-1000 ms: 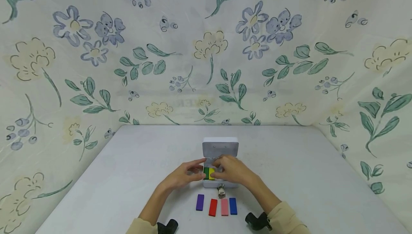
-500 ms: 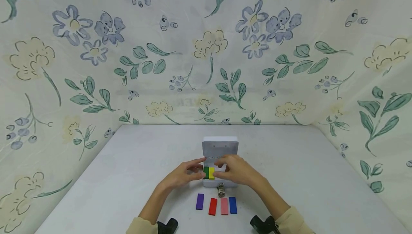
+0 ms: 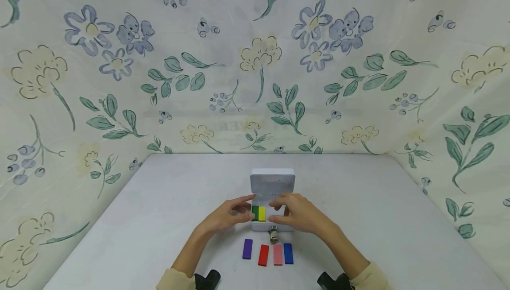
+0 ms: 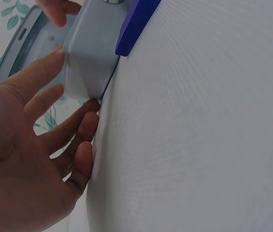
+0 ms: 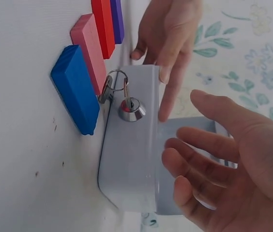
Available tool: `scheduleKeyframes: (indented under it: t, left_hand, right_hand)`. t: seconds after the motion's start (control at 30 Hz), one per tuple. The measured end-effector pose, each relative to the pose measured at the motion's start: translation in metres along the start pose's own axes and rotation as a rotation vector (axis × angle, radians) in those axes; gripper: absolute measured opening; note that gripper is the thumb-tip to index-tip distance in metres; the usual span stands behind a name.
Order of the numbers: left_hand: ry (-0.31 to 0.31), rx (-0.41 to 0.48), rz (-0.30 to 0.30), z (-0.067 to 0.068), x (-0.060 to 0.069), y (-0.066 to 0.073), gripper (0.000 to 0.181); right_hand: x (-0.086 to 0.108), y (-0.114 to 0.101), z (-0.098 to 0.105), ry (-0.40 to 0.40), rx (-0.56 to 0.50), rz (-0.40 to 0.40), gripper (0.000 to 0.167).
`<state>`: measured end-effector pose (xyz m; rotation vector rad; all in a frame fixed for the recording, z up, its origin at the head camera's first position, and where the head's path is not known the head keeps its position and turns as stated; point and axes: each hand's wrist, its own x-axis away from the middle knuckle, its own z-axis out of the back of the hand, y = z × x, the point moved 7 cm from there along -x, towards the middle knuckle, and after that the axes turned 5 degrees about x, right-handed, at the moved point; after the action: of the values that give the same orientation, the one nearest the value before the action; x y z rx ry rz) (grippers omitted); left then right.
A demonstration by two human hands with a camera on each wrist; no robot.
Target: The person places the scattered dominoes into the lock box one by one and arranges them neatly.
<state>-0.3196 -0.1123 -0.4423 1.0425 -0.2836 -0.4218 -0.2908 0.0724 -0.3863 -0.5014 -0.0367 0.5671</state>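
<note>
A small grey-white metal box [image 3: 260, 227] stands with its lid raised. Inside, at its left end, a green block [image 3: 255, 213] and a yellow block [image 3: 261, 214] lie side by side. My left hand [image 3: 224, 217] is at the box's left side, its thumb touching the rim and its other fingers extended or loosely bent by the wall. Over the right part of the box hovers my right hand [image 3: 299, 214], fingers loosely bent with nothing between them. In the right wrist view a key [image 5: 126, 92] sits in the front lock.
In front of the box lie a purple block [image 3: 247, 249], a red block [image 3: 263, 255], a pink block [image 3: 277, 254] and a blue block [image 3: 288, 253] on the white table [image 3: 139, 219]. A flower-patterned cloth [image 3: 223, 73] hangs behind.
My right hand has drawn away from the yellow block, moving right, and its thumb and fingers have spread apart. The left hand has stayed at the box's left side.
</note>
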Motion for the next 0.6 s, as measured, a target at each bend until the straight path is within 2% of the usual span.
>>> scheduleKeyframes:
  t: [0.6]
  left_hand:
    - [0.017, -0.023, 0.016, 0.0, -0.001, -0.002, 0.06]
  right_hand:
    - [0.018, 0.001, 0.006, -0.013, -0.014, -0.012, 0.041]
